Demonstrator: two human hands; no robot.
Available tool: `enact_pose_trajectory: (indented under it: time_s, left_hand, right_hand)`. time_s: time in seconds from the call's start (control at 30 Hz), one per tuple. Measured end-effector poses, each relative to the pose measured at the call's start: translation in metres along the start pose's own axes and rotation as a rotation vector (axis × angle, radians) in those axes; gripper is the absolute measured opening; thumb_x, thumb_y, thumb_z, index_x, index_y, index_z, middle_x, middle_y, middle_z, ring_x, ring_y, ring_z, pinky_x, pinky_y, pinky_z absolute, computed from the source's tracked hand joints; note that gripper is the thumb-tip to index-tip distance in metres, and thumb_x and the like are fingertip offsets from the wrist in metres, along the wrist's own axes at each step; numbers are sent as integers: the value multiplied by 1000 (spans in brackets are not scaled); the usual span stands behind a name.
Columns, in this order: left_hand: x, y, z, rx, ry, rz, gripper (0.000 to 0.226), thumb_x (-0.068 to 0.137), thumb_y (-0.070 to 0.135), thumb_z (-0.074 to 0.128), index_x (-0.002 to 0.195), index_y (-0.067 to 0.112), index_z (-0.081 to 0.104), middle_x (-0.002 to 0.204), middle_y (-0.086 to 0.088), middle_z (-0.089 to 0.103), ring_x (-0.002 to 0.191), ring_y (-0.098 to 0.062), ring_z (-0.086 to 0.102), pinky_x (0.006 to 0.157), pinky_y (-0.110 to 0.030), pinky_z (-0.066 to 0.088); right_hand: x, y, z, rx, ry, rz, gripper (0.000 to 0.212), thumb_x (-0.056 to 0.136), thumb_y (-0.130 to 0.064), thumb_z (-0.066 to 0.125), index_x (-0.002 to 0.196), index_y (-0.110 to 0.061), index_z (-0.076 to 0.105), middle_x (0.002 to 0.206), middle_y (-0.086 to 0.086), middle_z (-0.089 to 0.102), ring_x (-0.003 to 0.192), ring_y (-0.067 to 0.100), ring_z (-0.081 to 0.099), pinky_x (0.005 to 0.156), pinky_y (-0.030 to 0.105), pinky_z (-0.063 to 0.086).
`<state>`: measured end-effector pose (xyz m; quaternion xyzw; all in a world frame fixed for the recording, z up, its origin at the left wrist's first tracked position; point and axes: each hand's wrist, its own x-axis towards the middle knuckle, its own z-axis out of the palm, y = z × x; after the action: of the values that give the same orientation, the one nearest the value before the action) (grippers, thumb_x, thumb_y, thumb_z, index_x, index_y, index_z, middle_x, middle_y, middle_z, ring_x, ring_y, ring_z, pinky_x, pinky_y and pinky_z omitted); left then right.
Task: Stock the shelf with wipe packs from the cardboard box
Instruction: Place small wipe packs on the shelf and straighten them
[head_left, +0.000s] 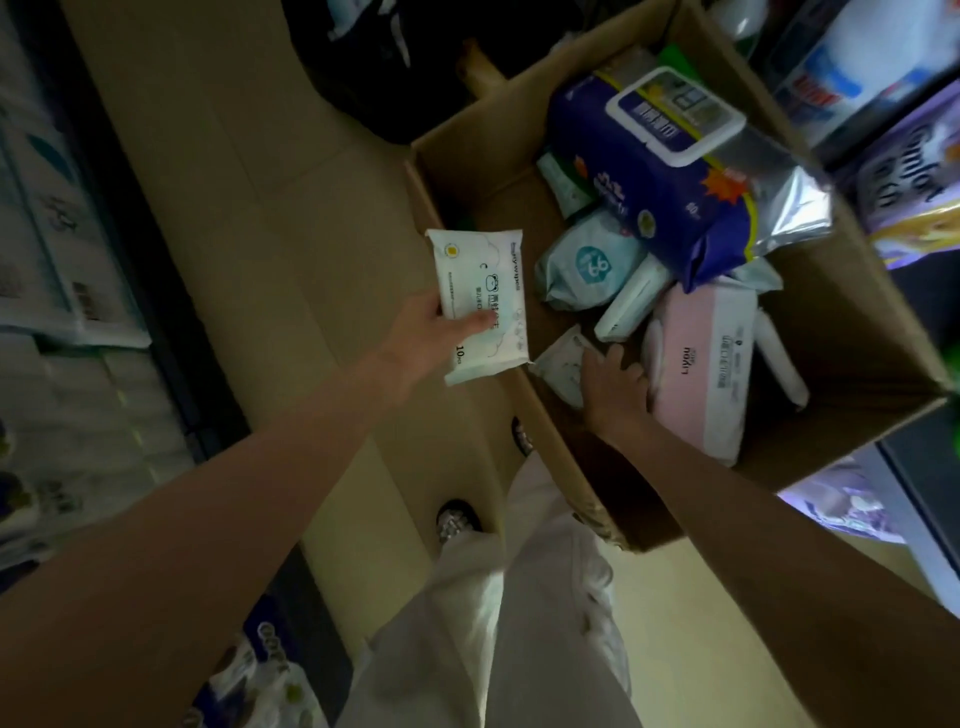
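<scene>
Wipe packs lie heaped inside the open cardboard box (857, 322), a large dark blue pack (670, 171) uppermost toward its far edge and a pink pack (701, 364) near its near edge. 1 small white pack (480, 304) is pinched by the left hand (436, 332) just outside the box's left wall. The right hand (615, 387), fingers curled, is laid on another small white pack (563, 364) inside the box.

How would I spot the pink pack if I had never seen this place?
Find the open cardboard box on the floor between the shelves. At its near side, right of the person's right hand, lies the pink pack. It is the only pink one, flat and rectangular, among pale green and dark blue packs.
</scene>
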<state>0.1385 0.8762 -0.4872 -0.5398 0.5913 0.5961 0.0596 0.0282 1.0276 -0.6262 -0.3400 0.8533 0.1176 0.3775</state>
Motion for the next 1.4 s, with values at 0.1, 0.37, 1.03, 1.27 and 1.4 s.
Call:
enact_pose_trajectory:
  time_s: [0.1,0.37,1.03,1.27,1.4]
  left_hand:
    - [-14,15,-4,12,62,17,38,86,13,62,123,6,56,126,-10,61,106,-19,60,71,-17,50]
    - [-59,87,-59,-215,142,-148,34,87,19,63,117,5,58,120,-14,63,86,-21,60,66,-26,49]
    - [-311,91,-321,-1130,358,323,25,94,39,46,102,20,59,90,-1,70,81,-15,64,63,-31,54]
    - [-476,31,-403,-984,579,683,24,91,29,52,111,18,62,105,-1,71,80,-12,71,61,-27,58]
    - [-537,-6,-433,-819,848,771,28,87,12,59,115,11,60,109,-7,70,87,-18,70,74,-35,58]
  right_hand:
    - [-17,1,-56,485,-116,-43,41,74,-12,74,107,-10,52,110,10,45,101,28,50,78,33,45]
    - [-115,-45,-265,1129,256,-403,31,74,13,57,62,-15,55,52,3,44,45,10,44,47,19,37]
    - [-357,-338,-382,1622,-455,-1295,32,85,16,39,71,-12,46,48,-5,44,38,2,38,47,11,36]
    - [-470,-445,-309,1153,-424,-1477,25,84,9,56,69,-10,52,74,9,48,55,10,45,45,14,38]
    - [-530,-492,-293,754,-279,-1653,17,86,-7,61,73,-14,53,89,10,56,76,17,56,62,21,49]
